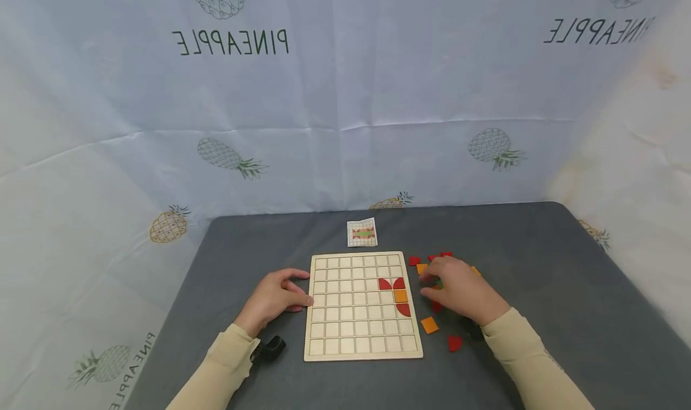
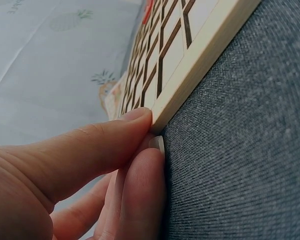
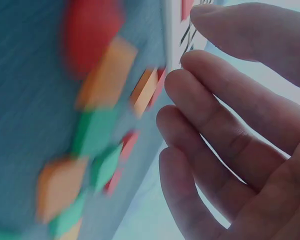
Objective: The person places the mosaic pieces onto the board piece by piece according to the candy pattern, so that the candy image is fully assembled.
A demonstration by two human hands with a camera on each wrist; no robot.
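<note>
A pale wooden grid board (image 1: 345,326) lies on the dark grey table. My left hand (image 1: 276,297) holds its left edge, the thumb tip (image 2: 138,115) at the rim and the other fingers beside it. Three red quarter-round pieces, one of them a red piece (image 1: 403,309), and an orange square (image 1: 400,296) sit in cells at the board's right side. Right of the board, my right hand (image 1: 459,287) hovers over loose pieces, fingers (image 3: 205,107) loosely bent and holding nothing. Beneath it, a green piece (image 3: 106,167) and an orange piece (image 3: 62,185) show blurred in the right wrist view.
A small pattern card (image 1: 362,232) lies behind the board. Nearer me are a loose orange square (image 1: 429,325) and a red piece (image 1: 455,343). More red pieces (image 1: 414,260) lie past the right hand. A pineapple-print cloth (image 1: 345,158) hangs behind the table.
</note>
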